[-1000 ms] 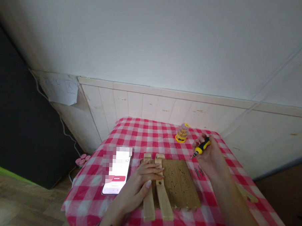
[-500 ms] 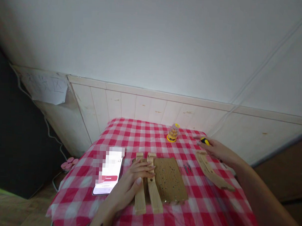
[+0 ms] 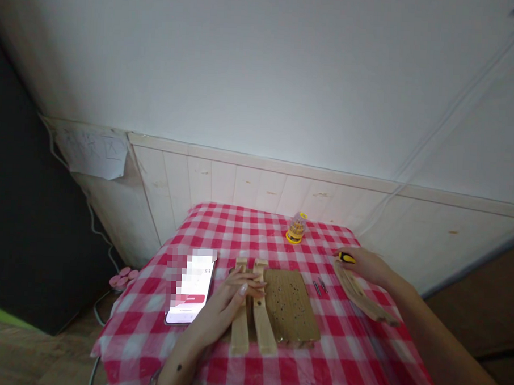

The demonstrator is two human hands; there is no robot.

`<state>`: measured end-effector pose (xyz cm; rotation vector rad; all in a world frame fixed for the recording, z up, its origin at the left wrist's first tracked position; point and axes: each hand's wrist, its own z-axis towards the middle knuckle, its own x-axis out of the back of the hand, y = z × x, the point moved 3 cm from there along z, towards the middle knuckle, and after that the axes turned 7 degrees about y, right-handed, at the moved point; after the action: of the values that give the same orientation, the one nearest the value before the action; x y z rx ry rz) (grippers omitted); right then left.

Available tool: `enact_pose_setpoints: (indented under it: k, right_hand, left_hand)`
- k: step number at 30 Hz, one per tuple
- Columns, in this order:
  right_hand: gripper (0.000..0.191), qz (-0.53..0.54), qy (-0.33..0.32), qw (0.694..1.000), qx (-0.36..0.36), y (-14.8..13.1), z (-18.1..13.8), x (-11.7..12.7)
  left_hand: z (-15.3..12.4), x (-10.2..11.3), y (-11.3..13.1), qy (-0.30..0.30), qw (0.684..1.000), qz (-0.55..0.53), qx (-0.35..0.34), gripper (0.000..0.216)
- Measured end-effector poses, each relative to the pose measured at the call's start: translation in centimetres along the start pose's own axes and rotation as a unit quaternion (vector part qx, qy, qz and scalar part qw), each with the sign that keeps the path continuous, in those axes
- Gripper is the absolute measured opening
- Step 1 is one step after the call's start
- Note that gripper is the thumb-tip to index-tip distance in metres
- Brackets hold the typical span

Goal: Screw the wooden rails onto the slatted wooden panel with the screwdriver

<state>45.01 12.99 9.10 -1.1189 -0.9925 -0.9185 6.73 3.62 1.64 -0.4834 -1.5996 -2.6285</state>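
Note:
My left hand (image 3: 231, 296) lies with its fingers stretched flat across two light wooden pieces (image 3: 264, 332), which rest side by side on a brown board (image 3: 292, 307) dotted with small dark holes or specks. My right hand (image 3: 367, 265) is closed around a yellow and black screwdriver handle (image 3: 347, 257); the tip does not show. Just below that hand, two curved wooden pieces (image 3: 361, 299) lie close together on the checked cloth. Between the board and these pieces are a few small dark metal parts (image 3: 320, 287), too small to name surely.
A lit phone (image 3: 193, 292) lies left of my left hand. Toward the back stands a clear cone-shaped bit case (image 3: 297, 227) with a yellow base. The red and white checked tablecloth (image 3: 238, 228) reaches the panelled wall (image 3: 223, 179). Pink round objects (image 3: 123, 278) sit beyond the left edge.
My right hand, with the screwdriver, has come down closer to the curved wooden pieces, and its fingers have drawn in. The left hand stays on the wooden pieces. The view has shifted slightly.

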Motion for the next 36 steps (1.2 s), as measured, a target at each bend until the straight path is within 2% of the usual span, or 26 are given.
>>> enact_pose_setpoints:
  k: [9,14,19,25,30,33,36]
  right_hand:
    - [0.022,0.040,0.022,0.998,0.039,-2.6,0.4,2.2]
    - [0.025,0.063,0.003,0.995,0.081,-6.3,0.6,2.9]
    - [0.020,0.041,-0.003,0.991,0.126,-11.2,0.3,2.0]
    - [0.013,-0.016,-0.059,0.981,0.183,-15.5,-0.3,0.3]
    - [0.015,-0.011,-0.082,0.973,0.214,-17.5,-0.5,-1.6]
    - [0.015,-0.006,-0.090,0.972,0.219,-18.1,-0.3,-2.3]
    - [0.017,0.006,-0.090,0.971,0.223,-18.2,-0.1,-2.5]
  left_hand:
    - [0.3,0.2,0.3,-0.012,1.000,0.001,0.000,0.066]
    - [0.3,0.2,0.4,-0.016,1.000,-0.001,-0.009,0.067]
    - [0.4,0.6,0.9,-0.024,0.999,-0.011,-0.019,0.070]
    - [0.3,1.4,2.0,-0.002,1.000,-0.012,-0.015,0.064]
    - [0.5,1.6,3.7,0.003,0.999,0.046,-0.011,0.044]
    - [1.0,1.1,5.0,-0.037,0.994,0.100,-0.038,0.038]
    - [1.8,0.7,5.4,-0.080,0.990,0.109,-0.047,0.041]
